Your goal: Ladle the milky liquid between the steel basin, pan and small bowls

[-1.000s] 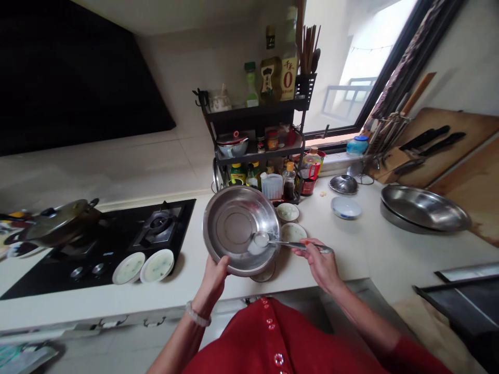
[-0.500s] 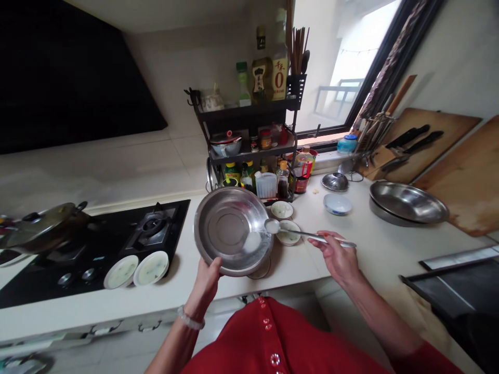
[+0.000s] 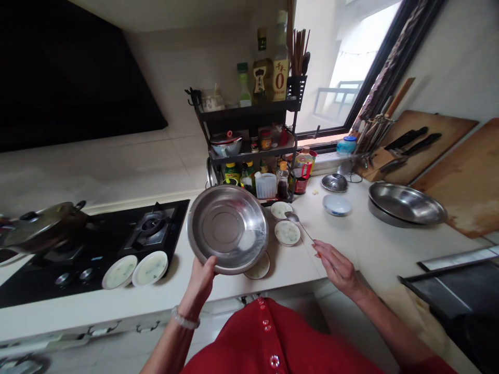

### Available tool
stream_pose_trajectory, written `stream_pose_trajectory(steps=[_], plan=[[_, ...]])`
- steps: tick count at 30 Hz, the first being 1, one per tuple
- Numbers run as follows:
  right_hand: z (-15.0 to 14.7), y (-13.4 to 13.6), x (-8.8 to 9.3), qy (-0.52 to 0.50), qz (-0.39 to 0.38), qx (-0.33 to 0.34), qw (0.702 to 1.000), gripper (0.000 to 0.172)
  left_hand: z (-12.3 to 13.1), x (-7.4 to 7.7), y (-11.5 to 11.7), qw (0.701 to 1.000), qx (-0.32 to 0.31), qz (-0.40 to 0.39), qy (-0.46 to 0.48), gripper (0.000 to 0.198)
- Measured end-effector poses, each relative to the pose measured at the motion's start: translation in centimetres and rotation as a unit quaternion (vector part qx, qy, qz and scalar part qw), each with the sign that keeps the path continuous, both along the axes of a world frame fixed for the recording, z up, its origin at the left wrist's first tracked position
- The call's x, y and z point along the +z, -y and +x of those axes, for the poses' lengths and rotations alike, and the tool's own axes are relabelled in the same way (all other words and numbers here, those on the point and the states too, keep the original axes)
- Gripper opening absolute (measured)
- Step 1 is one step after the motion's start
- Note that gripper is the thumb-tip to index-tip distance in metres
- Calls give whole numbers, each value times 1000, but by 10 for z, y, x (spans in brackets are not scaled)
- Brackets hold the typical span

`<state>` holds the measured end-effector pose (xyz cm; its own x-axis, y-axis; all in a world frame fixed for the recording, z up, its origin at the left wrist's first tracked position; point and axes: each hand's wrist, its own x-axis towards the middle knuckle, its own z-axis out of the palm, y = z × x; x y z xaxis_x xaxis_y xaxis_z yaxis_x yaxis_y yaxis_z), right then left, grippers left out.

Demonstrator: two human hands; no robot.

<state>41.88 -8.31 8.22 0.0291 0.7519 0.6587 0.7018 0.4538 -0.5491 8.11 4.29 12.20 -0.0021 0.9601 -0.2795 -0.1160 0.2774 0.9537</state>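
Note:
My left hand (image 3: 203,278) grips the near rim of a tilted steel mixing bowl (image 3: 210,223), with a little white liquid (image 3: 247,240) pooled at its lower right side. In my right hand (image 3: 336,267) is the handle of a long metal spoon (image 3: 293,216), its head over the gap between two small bowls. The farther small bowl (image 3: 280,210) and the nearer one (image 3: 287,234) hold pale liquid with green bits. Another small bowl (image 3: 258,267) is partly hidden under the mixing bowl's edge.
Two filled bowls (image 3: 119,272) (image 3: 150,268) stand at the edge of the black gas stove (image 3: 97,249). A lidded pot (image 3: 44,223) is on the far burner. Behind the mixing bowl rises a black spice rack (image 3: 249,111). To the right are a white dish (image 3: 337,204) and steel pans (image 3: 407,202).
The spoon has left the mixing bowl and moved right over the small bowls, its handle now angled toward me. The mixing bowl has shifted slightly left, uncovering more of the small bowl beneath.

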Motion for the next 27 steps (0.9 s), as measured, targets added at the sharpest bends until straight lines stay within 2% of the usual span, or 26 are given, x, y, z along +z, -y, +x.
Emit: stream_pose_trajectory(steps=[3, 5, 8, 10, 12, 14, 18, 22, 25, 27], plan=[[2, 7, 12, 77, 27, 13, 997, 39, -1, -2, -2, 1000, 7, -1, -1, 31], [1, 9, 14, 64, 29, 7, 998, 35, -2, -3, -2, 1000, 8, -1, -4, 32], [-5, 8, 6, -82, -6, -63, 995, 24, -2, -4, -1, 1000, -4, 6, 0, 32], [-12, 5, -1, -230, -27, -149, 961, 21, -2, -3, 0, 1000, -12, 10, 3, 30], [-20, 1, -4, -346, -43, -193, 917, 21, -2, -1, 2, 1000, -21, 16, -2, 26], [-31, -3, 0, -393, -66, -169, 901, 22, -2, 1, 5, 999, -31, 26, -12, 24], [-56, -12, 13, -325, -106, -54, 938, 21, -4, 2, 8, 998, -40, 51, -21, 27], [-76, -23, 10, -252, -103, 60, 961, 22, -6, 4, 11, 998, -37, 47, -19, 34], [-87, -29, 2, -288, -135, 69, 945, 22, -7, 7, 14, 999, -14, 46, -19, 37], [-93, -32, -1, -374, -165, 31, 912, 22, -9, 7, 17, 999, -2, 43, -20, 38]])
